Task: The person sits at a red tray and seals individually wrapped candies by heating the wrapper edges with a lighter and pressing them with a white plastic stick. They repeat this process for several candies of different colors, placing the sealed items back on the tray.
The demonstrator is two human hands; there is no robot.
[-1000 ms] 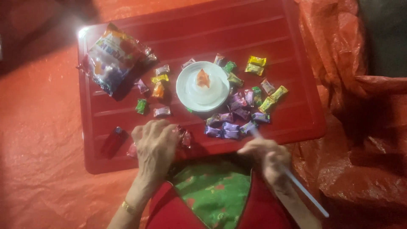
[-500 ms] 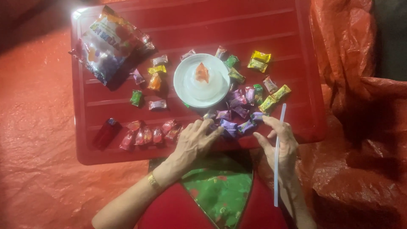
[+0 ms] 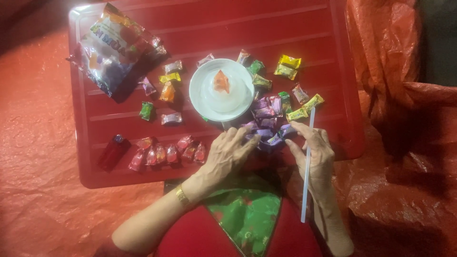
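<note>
My left hand (image 3: 227, 154) rests near the front of a red plastic tray (image 3: 333, 57), fingertips touching a cluster of purple wrapped candies (image 3: 267, 124). My right hand (image 3: 314, 154) grips a long white stick (image 3: 307, 166) and its fingers also reach the purple candies. A white round lid (image 3: 222, 90) with one orange candy (image 3: 221, 81) on it sits mid-tray. A row of red wrapped candies (image 3: 166, 153) lies left of my left hand.
An open candy bag (image 3: 114, 45) lies at the tray's far left corner. Yellow and green candies (image 3: 288, 66) are scattered right of the lid. A red lighter (image 3: 112, 151) lies at front left. Crumpled red plastic sheeting (image 3: 400, 157) surrounds the tray.
My left hand moved right, from the red candies to the purple cluster. My right hand came forward onto the purple candies, the stick swinging upright.
</note>
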